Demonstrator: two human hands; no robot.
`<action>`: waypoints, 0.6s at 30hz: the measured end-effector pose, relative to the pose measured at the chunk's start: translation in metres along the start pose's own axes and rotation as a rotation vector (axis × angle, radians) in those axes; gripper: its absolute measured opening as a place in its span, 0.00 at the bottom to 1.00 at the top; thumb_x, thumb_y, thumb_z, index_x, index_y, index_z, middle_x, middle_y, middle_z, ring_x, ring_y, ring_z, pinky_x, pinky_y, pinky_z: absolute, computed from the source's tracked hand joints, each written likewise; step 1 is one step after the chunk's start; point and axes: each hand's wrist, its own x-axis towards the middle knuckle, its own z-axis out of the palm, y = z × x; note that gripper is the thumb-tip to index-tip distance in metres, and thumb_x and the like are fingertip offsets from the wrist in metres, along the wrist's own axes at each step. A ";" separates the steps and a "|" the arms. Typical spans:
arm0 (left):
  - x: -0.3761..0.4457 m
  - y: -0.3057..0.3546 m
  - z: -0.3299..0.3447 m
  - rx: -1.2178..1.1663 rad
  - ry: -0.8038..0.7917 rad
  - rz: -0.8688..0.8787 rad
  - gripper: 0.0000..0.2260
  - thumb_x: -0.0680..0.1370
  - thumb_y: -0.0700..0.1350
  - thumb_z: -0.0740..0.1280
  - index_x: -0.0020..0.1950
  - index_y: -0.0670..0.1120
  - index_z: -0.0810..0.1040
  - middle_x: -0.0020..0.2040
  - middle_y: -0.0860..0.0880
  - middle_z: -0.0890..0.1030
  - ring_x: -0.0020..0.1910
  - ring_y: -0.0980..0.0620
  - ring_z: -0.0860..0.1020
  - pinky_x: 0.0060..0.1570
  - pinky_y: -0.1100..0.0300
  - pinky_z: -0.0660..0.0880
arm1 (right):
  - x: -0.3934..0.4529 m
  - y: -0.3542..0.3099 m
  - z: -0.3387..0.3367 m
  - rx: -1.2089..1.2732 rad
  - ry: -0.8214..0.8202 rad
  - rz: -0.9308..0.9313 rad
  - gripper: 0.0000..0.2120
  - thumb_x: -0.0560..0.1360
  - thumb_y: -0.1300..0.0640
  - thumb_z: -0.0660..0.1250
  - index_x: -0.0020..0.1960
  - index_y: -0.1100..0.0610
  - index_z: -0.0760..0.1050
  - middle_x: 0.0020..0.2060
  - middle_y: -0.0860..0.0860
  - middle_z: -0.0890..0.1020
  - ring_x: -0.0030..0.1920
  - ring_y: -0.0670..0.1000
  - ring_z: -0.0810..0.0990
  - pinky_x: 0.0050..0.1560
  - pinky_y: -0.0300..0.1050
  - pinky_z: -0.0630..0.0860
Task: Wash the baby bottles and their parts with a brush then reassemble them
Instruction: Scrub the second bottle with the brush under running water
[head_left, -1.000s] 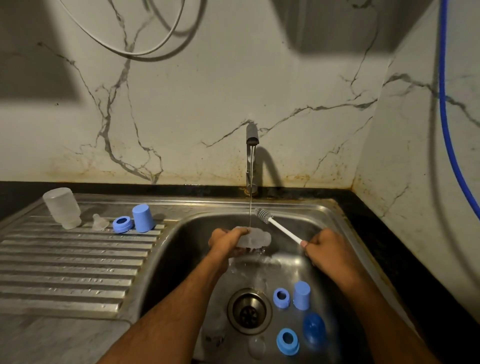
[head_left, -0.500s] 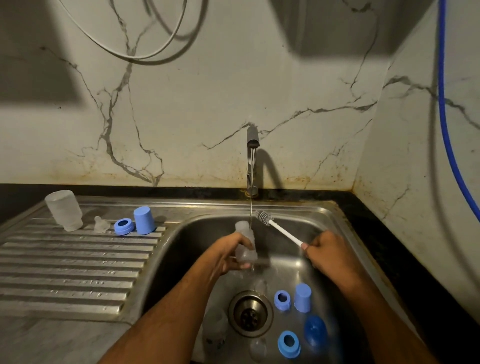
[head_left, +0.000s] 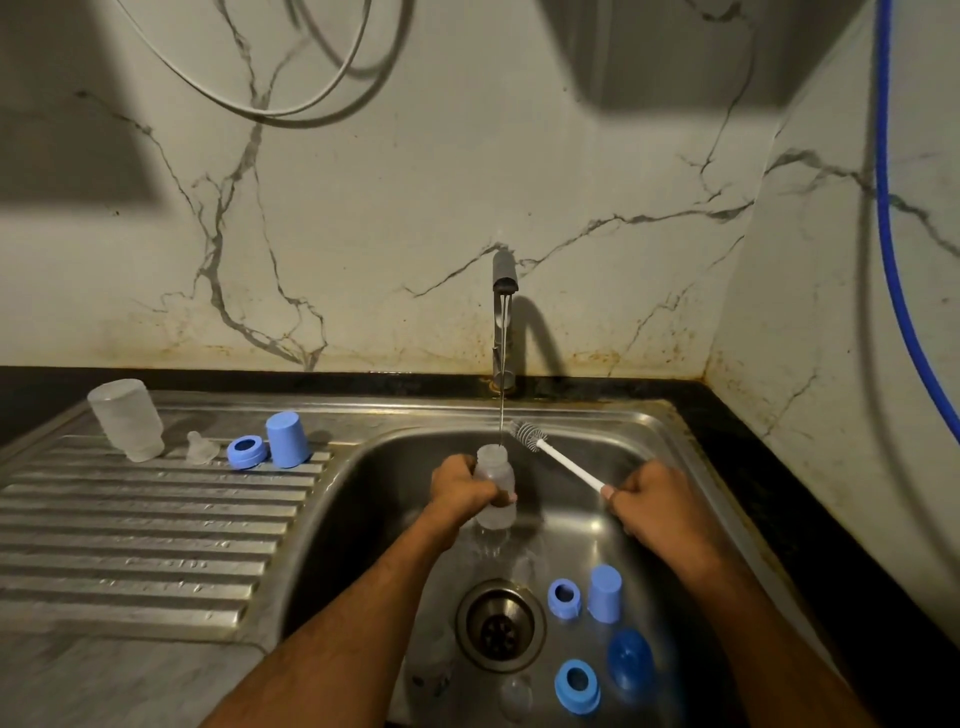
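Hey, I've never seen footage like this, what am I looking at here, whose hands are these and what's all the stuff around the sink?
No machine here: a person wears a camera on the head, looking down at their own hands over a steel sink. The left hand grips a clear baby bottle upright under the thin stream from the tap. The right hand holds a white bottle brush, its bristles beside the bottle's mouth, not inside. On the drainboard stand another bottle upside down, a clear teat, a blue ring and a blue cap. More blue parts lie in the basin by the drain.
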 end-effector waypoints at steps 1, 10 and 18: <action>0.001 -0.001 0.001 0.073 0.007 0.019 0.23 0.66 0.40 0.80 0.58 0.44 0.78 0.55 0.48 0.80 0.55 0.49 0.78 0.52 0.58 0.77 | 0.000 0.000 0.000 -0.004 0.003 0.002 0.13 0.78 0.50 0.69 0.37 0.54 0.77 0.34 0.52 0.81 0.38 0.50 0.80 0.47 0.47 0.78; -0.001 0.002 -0.001 0.334 0.026 0.187 0.25 0.64 0.49 0.82 0.58 0.45 0.80 0.55 0.47 0.83 0.54 0.51 0.80 0.55 0.57 0.78 | 0.002 0.003 0.003 -0.015 -0.007 -0.004 0.14 0.78 0.49 0.69 0.36 0.53 0.78 0.33 0.51 0.81 0.37 0.49 0.80 0.45 0.45 0.76; -0.002 0.004 -0.002 0.405 0.055 0.206 0.24 0.62 0.50 0.83 0.54 0.46 0.82 0.52 0.48 0.84 0.52 0.51 0.81 0.53 0.55 0.80 | 0.003 0.003 0.003 -0.027 0.007 -0.001 0.14 0.78 0.49 0.69 0.36 0.54 0.77 0.33 0.52 0.81 0.37 0.49 0.80 0.42 0.44 0.74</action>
